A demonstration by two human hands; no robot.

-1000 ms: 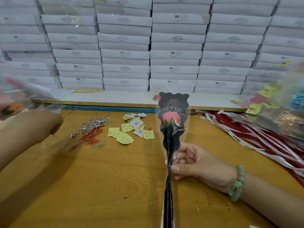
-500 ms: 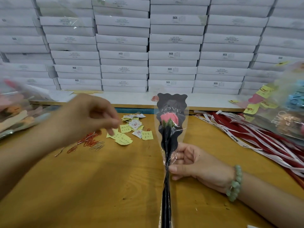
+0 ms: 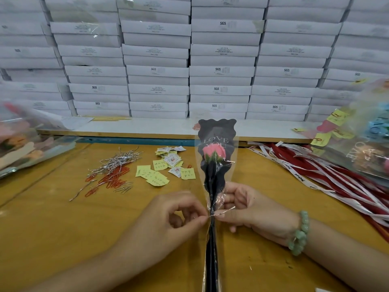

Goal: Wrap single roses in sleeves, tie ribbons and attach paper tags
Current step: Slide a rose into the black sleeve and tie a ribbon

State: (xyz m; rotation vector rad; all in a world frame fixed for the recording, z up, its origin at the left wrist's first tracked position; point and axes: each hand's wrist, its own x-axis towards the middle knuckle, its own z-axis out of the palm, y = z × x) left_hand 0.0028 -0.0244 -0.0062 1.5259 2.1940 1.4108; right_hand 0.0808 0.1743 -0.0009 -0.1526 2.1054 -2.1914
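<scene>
Here, left hand (image 3: 168, 216), fingers pinched on the silver tie (image 3: 225, 210); right hand (image 3: 256, 216), fingers curled round the sleeved rose (image 3: 213, 151).

Hands (image 3: 170, 218) (image 3: 256, 213) on sleeved rose (image 3: 214, 152), silver tie (image 3: 223, 210)

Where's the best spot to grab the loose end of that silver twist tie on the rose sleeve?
Pinch the twist tie at its free tip, which juts right of the sleeve, slanting upward. Come from the right with thumb and forefinger: the left hand pinches the other end, and the right hand, gripping that sleeve, sits beside the tip.
</scene>
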